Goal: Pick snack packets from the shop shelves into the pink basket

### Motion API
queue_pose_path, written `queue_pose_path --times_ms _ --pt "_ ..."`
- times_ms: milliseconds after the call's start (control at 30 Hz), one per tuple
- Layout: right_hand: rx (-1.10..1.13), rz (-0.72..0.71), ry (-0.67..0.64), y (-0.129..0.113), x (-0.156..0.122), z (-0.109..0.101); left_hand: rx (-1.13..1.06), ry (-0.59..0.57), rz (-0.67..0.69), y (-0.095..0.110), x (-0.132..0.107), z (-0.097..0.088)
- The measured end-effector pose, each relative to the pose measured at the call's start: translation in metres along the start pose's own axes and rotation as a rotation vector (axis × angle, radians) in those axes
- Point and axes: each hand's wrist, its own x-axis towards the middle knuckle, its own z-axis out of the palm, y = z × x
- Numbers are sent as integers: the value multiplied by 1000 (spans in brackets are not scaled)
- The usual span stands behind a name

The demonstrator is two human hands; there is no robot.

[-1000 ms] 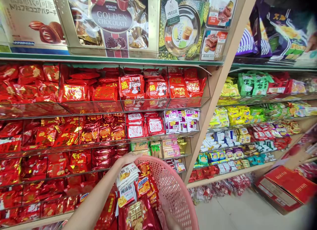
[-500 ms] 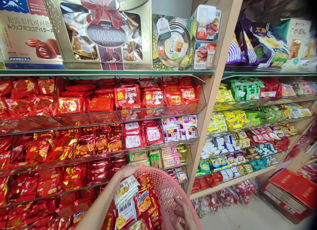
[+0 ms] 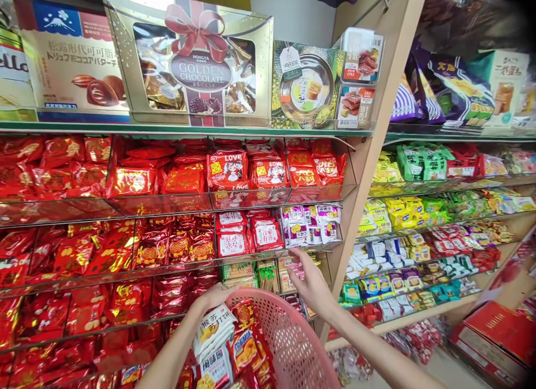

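My right hand (image 3: 310,284) has come up out of the pink basket (image 3: 288,319) to the pink packets (image 3: 283,282) on the wooden shelf (image 3: 363,188), grip parted (nothing seen in it). My left hand (image 3: 213,297) clasps the basket's rim, leaving one free.

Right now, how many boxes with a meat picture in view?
2: the upper box and the lower box directly beneath it, both just left of the wooden upright. More may be hidden behind.

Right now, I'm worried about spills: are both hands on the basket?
No, the left hand holds the basket; the right hand is at the shelves.
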Motion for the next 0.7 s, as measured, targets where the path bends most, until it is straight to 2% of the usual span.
queue_pose_path --times_ms 167,300,500,600,700 --pt "-95 -84 38 -4 34 8 33 58 -32 -8 -1 -6" --pt "-107 -125 58 -12 34 19 46 49 -25 -13 3 -10" --pt "-146 -121 10 -11 25 24 71 5 24 -11 15 -2" --pt "-143 -120 19 -11 34 27 65 21 29 -9 17 0" --pt "-56 -124 26 -22 56 36 43 34 34 -9 17 -1"
